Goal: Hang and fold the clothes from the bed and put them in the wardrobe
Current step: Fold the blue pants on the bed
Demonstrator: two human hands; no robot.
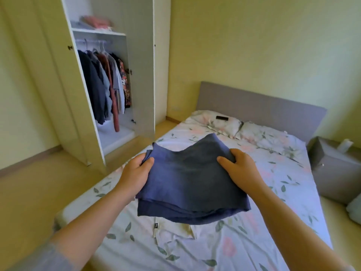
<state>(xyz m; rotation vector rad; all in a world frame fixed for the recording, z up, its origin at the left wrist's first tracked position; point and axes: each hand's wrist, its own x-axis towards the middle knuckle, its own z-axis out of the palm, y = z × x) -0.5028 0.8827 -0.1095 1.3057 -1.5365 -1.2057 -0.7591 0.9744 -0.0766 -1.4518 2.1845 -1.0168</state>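
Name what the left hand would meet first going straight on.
The left hand grips the blue garment; beyond it, probably the floral pillow, though depth is unclear.

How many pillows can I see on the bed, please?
2. One floral-print fabric pillow lies by the grey headboard, carrying a small black flat object; the other floral-print pillow lies beside it, on its right. None appears hidden.
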